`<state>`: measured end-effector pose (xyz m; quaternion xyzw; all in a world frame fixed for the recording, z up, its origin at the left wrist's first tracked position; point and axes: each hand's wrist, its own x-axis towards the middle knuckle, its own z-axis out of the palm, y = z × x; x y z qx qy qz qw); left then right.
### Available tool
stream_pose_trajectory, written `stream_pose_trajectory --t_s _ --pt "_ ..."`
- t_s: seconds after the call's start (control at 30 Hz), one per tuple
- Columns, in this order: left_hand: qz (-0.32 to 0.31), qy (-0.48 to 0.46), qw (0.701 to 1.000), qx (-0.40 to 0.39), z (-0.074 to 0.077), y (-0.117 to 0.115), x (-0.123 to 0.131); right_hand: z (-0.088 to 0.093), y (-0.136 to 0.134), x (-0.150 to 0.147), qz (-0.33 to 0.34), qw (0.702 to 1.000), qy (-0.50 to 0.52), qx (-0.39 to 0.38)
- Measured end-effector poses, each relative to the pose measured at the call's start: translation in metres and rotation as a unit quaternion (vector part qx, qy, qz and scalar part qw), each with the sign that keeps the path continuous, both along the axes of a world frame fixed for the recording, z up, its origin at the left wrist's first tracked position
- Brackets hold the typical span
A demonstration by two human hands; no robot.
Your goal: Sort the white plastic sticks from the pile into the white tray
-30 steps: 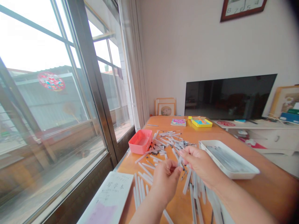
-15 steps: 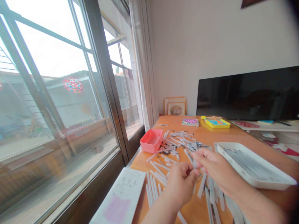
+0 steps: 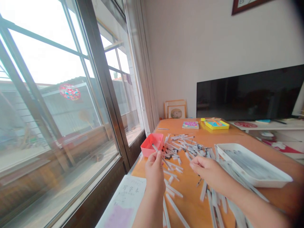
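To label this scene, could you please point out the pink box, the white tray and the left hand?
Pink box (image 3: pixel 147 152): head view, front wall.
White tray (image 3: pixel 273 183): head view, near wall.
Left hand (image 3: pixel 154 171): head view, its middle.

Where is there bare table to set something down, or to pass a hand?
Bare table lies between the yellow box and white tray. A narrower strip runs between the left hand and right hand. Pen parts crowd the space from the pink box to the tray, and below the right hand.
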<state>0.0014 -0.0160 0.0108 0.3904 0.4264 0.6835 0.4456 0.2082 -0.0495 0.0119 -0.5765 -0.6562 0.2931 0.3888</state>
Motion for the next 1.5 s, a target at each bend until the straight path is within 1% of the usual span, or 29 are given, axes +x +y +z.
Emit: stream_pose_trajectory --t_s 0.13,0.23,0.3,0.47,0.67,0.83,1.0,1.07,1.1,1.17,1.23,1.3,1.37,1.43,1.5 --pt "0.025 -0.047 0.998 -0.021 -0.001 0.004 -0.005 -0.016 0.018 -0.001 0.021 0.992 -0.124 0.017" --pt "0.031 -0.063 0.997 -0.036 -0.001 0.005 -0.004 -0.022 0.035 -0.006 0.018 0.976 -0.216 0.016" --pt "0.030 -0.072 0.996 -0.046 -0.002 0.006 -0.003 -0.024 0.043 -0.013 0.019 0.969 -0.246 0.012" --pt "0.028 -0.092 0.994 -0.056 -0.005 0.008 -0.001 -0.034 0.052 -0.038 0.013 0.958 -0.285 0.011" --pt "0.026 -0.111 0.991 -0.065 -0.005 0.006 -0.001 -0.044 0.060 -0.058 -0.036 0.943 -0.330 0.002" --pt "0.015 -0.114 0.991 -0.070 -0.005 0.005 -0.001 -0.045 0.062 -0.061 -0.049 0.938 -0.343 -0.009" --pt "0.002 -0.107 0.991 -0.081 -0.005 0.003 0.001 -0.043 0.051 -0.050 -0.039 0.946 -0.321 -0.008" --pt "-0.008 -0.102 0.992 -0.081 -0.005 0.002 0.002 -0.039 0.044 -0.042 -0.030 0.956 -0.291 -0.004" --pt "-0.014 -0.100 0.992 -0.078 -0.005 0.001 0.003 -0.036 0.040 -0.038 -0.024 0.966 -0.257 -0.005" --pt "-0.026 -0.097 0.992 -0.074 -0.005 0.000 0.005 -0.027 0.031 -0.031 -0.011 0.989 -0.144 -0.020" --pt "-0.031 -0.097 0.992 -0.071 -0.004 -0.002 0.008 -0.016 0.018 -0.027 -0.010 0.998 0.003 -0.054" --pt "-0.033 -0.099 0.992 -0.069 -0.004 -0.003 0.011 -0.006 0.004 -0.025 -0.024 0.987 0.130 -0.096" --pt "-0.037 -0.103 0.992 -0.068 -0.003 -0.005 0.013 -0.002 -0.010 -0.025 -0.034 0.964 0.233 -0.124" --pt "-0.044 -0.110 0.991 -0.070 -0.002 -0.006 0.014 -0.004 -0.020 -0.025 -0.034 0.938 0.317 -0.139" --pt "-0.049 -0.119 0.989 -0.069 -0.001 -0.006 0.015 -0.011 -0.026 -0.025 -0.027 0.913 0.380 -0.147"
